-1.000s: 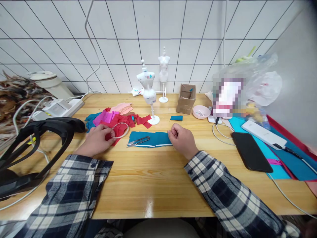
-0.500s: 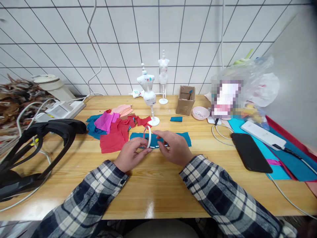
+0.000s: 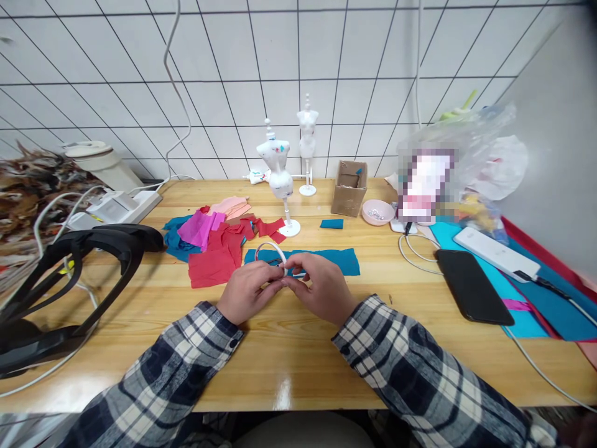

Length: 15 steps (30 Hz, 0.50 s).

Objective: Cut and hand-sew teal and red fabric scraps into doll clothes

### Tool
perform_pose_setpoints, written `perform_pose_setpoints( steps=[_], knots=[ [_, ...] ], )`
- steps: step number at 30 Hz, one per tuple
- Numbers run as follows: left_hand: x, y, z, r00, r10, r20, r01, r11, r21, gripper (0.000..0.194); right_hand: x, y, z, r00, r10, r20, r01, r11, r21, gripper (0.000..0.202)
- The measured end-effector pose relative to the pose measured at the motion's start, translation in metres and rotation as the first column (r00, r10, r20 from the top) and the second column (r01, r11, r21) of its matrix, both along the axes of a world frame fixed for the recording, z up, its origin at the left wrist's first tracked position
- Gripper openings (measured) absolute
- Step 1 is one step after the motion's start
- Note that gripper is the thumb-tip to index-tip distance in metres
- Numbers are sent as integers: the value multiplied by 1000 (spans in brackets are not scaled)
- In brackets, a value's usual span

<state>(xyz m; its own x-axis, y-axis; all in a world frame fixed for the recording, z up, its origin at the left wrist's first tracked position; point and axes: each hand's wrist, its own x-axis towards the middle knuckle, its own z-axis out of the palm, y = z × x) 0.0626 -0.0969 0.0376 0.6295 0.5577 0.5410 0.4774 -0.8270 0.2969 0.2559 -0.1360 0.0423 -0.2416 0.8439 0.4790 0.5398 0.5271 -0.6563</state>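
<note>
A roll of white tape (image 3: 278,247) stands upright between my hands, above the left part of a flat teal strip (image 3: 342,261) on the wooden table. My left hand (image 3: 249,290) is closed on the roll from the left, fingers and thumb pinched together. My right hand (image 3: 323,287) has its fingertips pressed together at the roll's right edge, meeting the left fingertips. What those right fingertips pinch is too small to make out. Red cloth (image 3: 214,267) lies to the left of the strip.
White mannequins (image 3: 281,180) stand behind the strip, near a cardboard box (image 3: 349,190) and a pink bowl (image 3: 378,213). A black headset frame (image 3: 119,249) lies left; a black phone (image 3: 473,286) and cables lie right. Crumpled magenta cloth (image 3: 198,230) sits back left.
My right hand has moved left to meet my left fingertips at the roll. The roll has turned so its opening shows wider.
</note>
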Motion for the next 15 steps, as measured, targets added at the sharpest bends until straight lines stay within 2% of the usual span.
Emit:
perform_pose_setpoints(
  steps=[4,10,15],
  knots=[
    [1,0,2,1000,0,-27,1,998,55,5,0,0,-1,1000,-9,-3,9,999,-33,13],
    [-1,1,1,999,-24,-47,28,995,100,9,-1,-1,2,996,5,-86,-9,999,-47,29],
    [-4,4,-3,994,-23,-105,36,991,127,11,0,-1,1,1000,23,-20,-24,997,-73,16]
  ],
)
